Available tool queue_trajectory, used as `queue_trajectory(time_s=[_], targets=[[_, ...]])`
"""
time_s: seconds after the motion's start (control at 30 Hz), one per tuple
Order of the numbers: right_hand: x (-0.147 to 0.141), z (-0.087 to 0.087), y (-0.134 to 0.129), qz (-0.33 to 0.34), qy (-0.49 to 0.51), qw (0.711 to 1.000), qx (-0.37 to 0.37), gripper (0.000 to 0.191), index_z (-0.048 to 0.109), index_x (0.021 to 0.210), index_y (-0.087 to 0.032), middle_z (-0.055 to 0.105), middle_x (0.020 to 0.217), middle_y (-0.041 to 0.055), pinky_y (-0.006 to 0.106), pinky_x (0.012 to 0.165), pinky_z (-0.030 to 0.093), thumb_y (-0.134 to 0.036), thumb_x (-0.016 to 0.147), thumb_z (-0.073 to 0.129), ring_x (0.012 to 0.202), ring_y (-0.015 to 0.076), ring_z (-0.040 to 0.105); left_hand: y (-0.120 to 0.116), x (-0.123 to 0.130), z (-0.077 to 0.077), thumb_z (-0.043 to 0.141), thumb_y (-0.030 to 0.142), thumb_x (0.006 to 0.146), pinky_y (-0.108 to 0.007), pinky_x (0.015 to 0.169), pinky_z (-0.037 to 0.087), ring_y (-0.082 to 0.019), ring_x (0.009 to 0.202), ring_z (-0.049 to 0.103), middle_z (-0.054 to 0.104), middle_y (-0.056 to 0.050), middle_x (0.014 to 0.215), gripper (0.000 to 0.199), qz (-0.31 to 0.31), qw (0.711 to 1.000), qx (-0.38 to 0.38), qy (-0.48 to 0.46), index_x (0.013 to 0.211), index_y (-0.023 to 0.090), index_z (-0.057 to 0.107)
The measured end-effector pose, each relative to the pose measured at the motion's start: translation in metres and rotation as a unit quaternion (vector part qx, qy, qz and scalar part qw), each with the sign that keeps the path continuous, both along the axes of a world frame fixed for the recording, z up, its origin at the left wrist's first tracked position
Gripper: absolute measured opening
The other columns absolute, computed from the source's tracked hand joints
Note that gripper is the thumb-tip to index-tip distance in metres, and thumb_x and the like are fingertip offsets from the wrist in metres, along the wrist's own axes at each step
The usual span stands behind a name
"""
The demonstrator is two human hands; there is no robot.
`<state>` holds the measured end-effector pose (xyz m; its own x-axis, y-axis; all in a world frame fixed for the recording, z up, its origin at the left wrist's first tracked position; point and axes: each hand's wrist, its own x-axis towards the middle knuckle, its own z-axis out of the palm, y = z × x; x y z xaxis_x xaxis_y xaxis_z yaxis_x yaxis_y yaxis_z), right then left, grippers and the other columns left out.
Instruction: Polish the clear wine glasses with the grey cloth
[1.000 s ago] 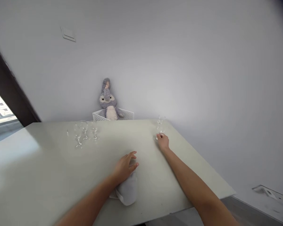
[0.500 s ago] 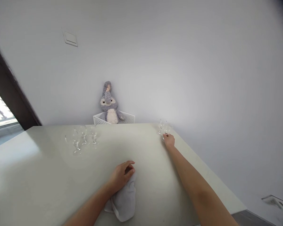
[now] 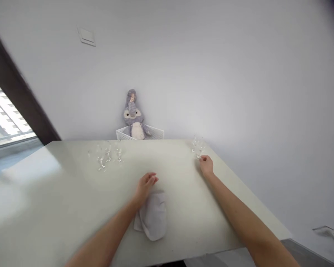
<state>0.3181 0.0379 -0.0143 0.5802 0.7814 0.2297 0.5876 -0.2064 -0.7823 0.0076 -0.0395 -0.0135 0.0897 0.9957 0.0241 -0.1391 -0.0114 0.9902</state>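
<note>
At the table's far right stand a few stemmed glasses (image 3: 198, 147). My right hand (image 3: 206, 164) is at the nearest of them, its fingers closed around the base or stem; the exact grip is small and blurred. A folded light grey cloth (image 3: 155, 217) lies near the middle front of the table. Just beyond and left of the cloth is my left hand (image 3: 148, 184), thumb and fingers curled close together; whether something small is between them cannot be made out. Several more clear stemmed glasses (image 3: 108, 152) stand at the back left.
The pale table (image 3: 178, 193) reaches a grey-white wall. Behind its far edge a white perforated basket (image 3: 156, 133) holds a grey plush toy (image 3: 137, 130). A dark frame (image 3: 19, 87) and window are at the left; a wall switch (image 3: 87, 36) is above.
My left hand has moved forward off the cloth, and its fingers have drawn closer together. My right hand remains by the right glasses. The view has shifted slightly.
</note>
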Motion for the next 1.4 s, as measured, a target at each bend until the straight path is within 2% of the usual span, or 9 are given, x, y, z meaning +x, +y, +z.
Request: queue_trajectory(time_s=[0.13,0.23,0.3,0.37,0.47,0.7,0.87,1.1,1.4], targets=[[-0.065,0.011,-0.037,0.167,0.008,0.986,-0.013,0.021,0.059,0.085,-0.017,0.06,0.068,0.0003,0.022,0.055,0.039,-0.027,0.073,0.044,0.056,0.0119,0.052,0.01,-0.01,0.0,0.055,0.036,0.072,-0.026,0.072,0.044,-0.011,0.07,0.056,0.058,-0.002,0.072,0.026,0.096,0.988,-0.027,-0.114,0.089,0.017,0.056],[-0.127,0.019,-0.072,0.477,-0.049,0.877,-0.029,0.028,0.061,0.082,-0.019,0.061,0.071,0.0012,0.023,0.056,0.04,-0.037,0.081,0.04,0.061,0.0129,0.053,0.013,-0.02,0.001,0.055,0.036,0.071,-0.024,0.067,0.044,-0.01,0.069,0.055,0.057,-0.001,0.074,0.025,0.168,0.976,-0.021,-0.135,0.089,0.018,0.054],[-0.159,0.019,-0.092,0.563,-0.142,0.814,-0.01,0.027,0.062,0.083,-0.02,0.061,0.078,0.0026,0.026,0.062,0.041,-0.044,0.073,0.054,0.071,0.0159,0.054,0.016,-0.028,0.002,0.055,0.035,0.071,-0.023,0.066,0.044,-0.009,0.068,0.054,0.056,-0.001,0.076,0.024,0.218,0.965,-0.01,-0.146,0.088,0.019,0.053],[-0.177,0.015,-0.103,0.568,-0.171,0.805,0.017,0.025,0.062,0.075,-0.019,0.06,0.076,0.0032,0.028,0.064,0.041,-0.044,0.068,0.061,0.073,0.0168,0.053,0.019,-0.036,0.004,0.056,0.033,0.07,-0.023,0.066,0.045,-0.008,0.066,0.054,0.055,0.0,0.077,0.024,0.279,0.946,0.001,-0.165,0.09,0.02,0.051],[-0.177,0.006,-0.104,0.506,-0.086,0.854,0.083,0.021,0.058,0.068,-0.019,0.057,0.073,0.003,0.028,0.066,0.041,-0.037,0.077,0.054,0.072,0.0153,0.052,0.03,-0.051,0.011,0.055,0.032,0.072,-0.024,0.069,0.046,-0.007,0.065,0.055,0.054,0.001,0.081,0.032,0.344,0.912,-0.004,-0.223,0.101,0.024,0.043],[-0.132,0.013,-0.083,0.299,0.14,0.937,0.113,0.027,0.047,0.07,-0.02,0.043,0.056,-0.0036,0.024,0.049,0.032,-0.045,0.079,0.046,0.051,0.0118,0.04,0.072,-0.078,0.03,0.051,0.025,0.075,-0.023,0.067,0.046,-0.008,0.07,0.057,0.053,0.0,0.082,0.046,0.309,0.909,-0.095,-0.265,0.115,0.031,0.029],[-0.125,0.023,-0.078,0.331,0.352,0.872,0.082,0.031,0.04,0.069,-0.021,0.035,0.054,-0.0061,0.021,0.043,0.025,-0.05,0.075,0.049,0.046,0.009,0.031,0.065,-0.054,0.041,0.062,0.017,0.066,-0.023,0.063,0.042,-0.01,0.066,0.053,0.055,-0.001,0.076,0.026,0.223,0.954,-0.088,-0.177,0.09,0.02,0.052],[-0.131,0.036,-0.091,0.429,0.416,0.801,0.026,0.031,0.039,0.071,-0.023,0.036,0.054,-0.0069,0.021,0.041,0.023,-0.051,0.074,0.053,0.044,0.0082,0.029,0.015,0.0,0.049,0.061,0.038,0.068,-0.02,0.055,0.034,-0.009,0.062,0.048,0.055,0.001,0.071,0.028,-0.152,0.988,0.027,0.023,0.086,0.019,0.053],[-0.132,0.042,-0.094,0.457,0.381,0.803,0.026,0.028,0.039,0.075,-0.023,0.038,0.053,-0.0073,0.02,0.039,0.022,-0.047,0.077,0.052,0.042,0.0072,0.03,0.008,0.001,0.055,0.063,0.036,0.066,-0.025,0.066,0.039,-0.014,0.078,0.053,0.06,-0.006,0.093,0.027,-0.144,0.982,0.103,0.065,0.08,0.017,0.052]])
